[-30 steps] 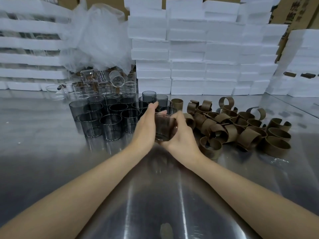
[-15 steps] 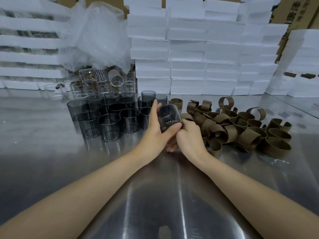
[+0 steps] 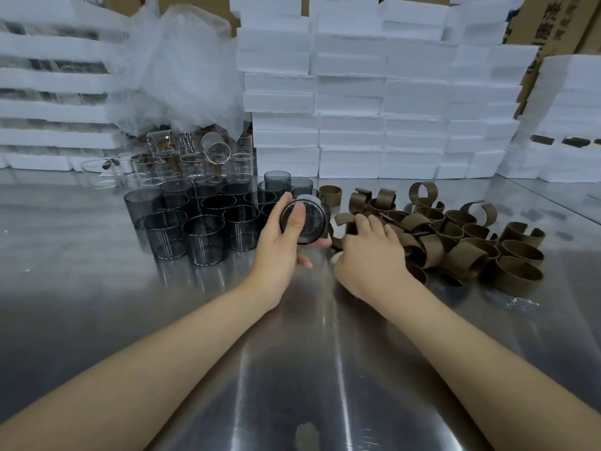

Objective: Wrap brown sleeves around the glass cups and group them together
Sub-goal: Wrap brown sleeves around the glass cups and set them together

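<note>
My left hand grips a smoky glass cup, tilted so that its base faces me, with the thumb across the base. Just to its right, my right hand lies knuckles up on the near edge of the pile of brown sleeves, fingers curled round one brown sleeve. A cluster of several dark glass cups stands upright on the metal table left of my left hand.
Clear glasses are heaped behind the dark cups, under crumpled plastic wrap. White foam blocks are stacked along the back, with foam trays at the left and cardboard boxes at the upper right.
My left hand lifted the cup and turned its base toward me. My right hand let go of the cup and moved right onto the brown sleeves.
</note>
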The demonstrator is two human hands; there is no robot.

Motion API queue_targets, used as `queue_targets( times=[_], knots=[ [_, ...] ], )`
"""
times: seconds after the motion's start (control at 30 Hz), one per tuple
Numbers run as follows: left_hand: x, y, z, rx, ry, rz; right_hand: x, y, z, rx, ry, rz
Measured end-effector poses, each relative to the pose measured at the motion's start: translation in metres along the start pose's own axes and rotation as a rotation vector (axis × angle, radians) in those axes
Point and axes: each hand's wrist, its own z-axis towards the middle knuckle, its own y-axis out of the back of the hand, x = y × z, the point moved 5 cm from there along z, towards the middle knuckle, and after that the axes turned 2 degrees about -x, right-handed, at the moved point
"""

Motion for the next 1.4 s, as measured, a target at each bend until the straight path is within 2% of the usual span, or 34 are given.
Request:
queue_targets(
  times=[0.2, 0.4, 0.53, 0.73, 0.8, 0.9, 1.07, 1.13, 1.3, 1.4],
  knots=[
    [0.0, 0.007, 0.002, -0.06, 0.041, 0.004, 0.002, 0.003, 0.002, -0.068, -0.005, 0.048],
    [0.005, 0.005, 0.002, -0.008, 0.111, 0.05, -0.002, 0.026, 0.003, -0.237, 0.015, 0.386],
    [0.01, 0.001, 0.001, 0.051, 0.221, -0.027, -0.012, 0.023, 0.008, -0.243, -0.145, 0.763],
    [0.012, -0.003, 0.0, 0.125, 0.235, -0.044, -0.024, 0.035, 0.006, -0.509, -0.091, 1.015],
    [0.01, -0.003, -0.001, 0.138, 0.212, -0.034, -0.027, 0.036, 0.006, -0.527, -0.086, 1.158],
    [0.009, -0.004, -0.002, 0.144, 0.164, -0.005, -0.023, 0.033, 0.01, -0.444, -0.016, 1.359],
    [0.006, -0.006, -0.003, 0.13, 0.195, -0.018, -0.012, 0.029, 0.008, -0.371, 0.152, 1.288],
    [0.004, -0.007, -0.003, 0.165, 0.149, 0.033, -0.008, 0.028, 0.006, -0.374, 0.184, 1.237],
    [0.004, -0.008, -0.002, 0.179, 0.047, 0.084, -0.011, 0.025, 0.006, -0.411, 0.08, 1.211],
    [0.008, -0.006, 0.001, 0.155, 0.05, 0.062, -0.009, 0.026, 0.008, -0.307, 0.065, 1.133]
  ],
)
